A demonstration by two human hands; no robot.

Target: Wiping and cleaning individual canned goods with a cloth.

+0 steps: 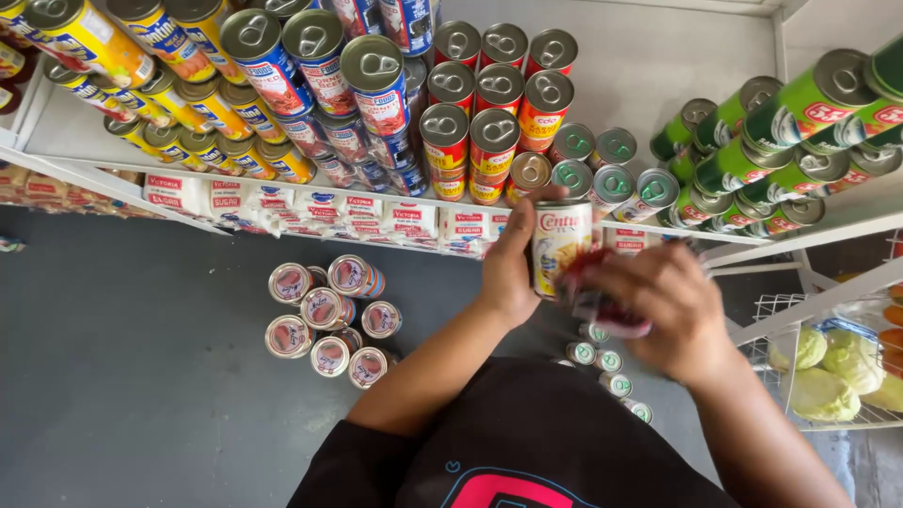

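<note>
Grey floor point(141, 376) runs beneath a white shelf point(376, 199) stacked with cans; blue cans point(376, 85) sit far left of centre, red cans point(494, 136) in the middle, green cans point(781, 122) to the right. Between the hands, just near the shelf edge, stands a tin point(561, 246), upright; the left hand point(513, 268) has its grip closed around the side, and the right hand point(673, 310) presses a red cloth point(602, 301) against the tin, its grip closed on the cloth. It looks stiff, fairly heavy, smooth and likely slippery; best held around the middle. More cans point(324, 320) stand on the floor at left; a wire basket of cabbages point(828, 367) crowds the right, so open room lies nearer the body.
</note>
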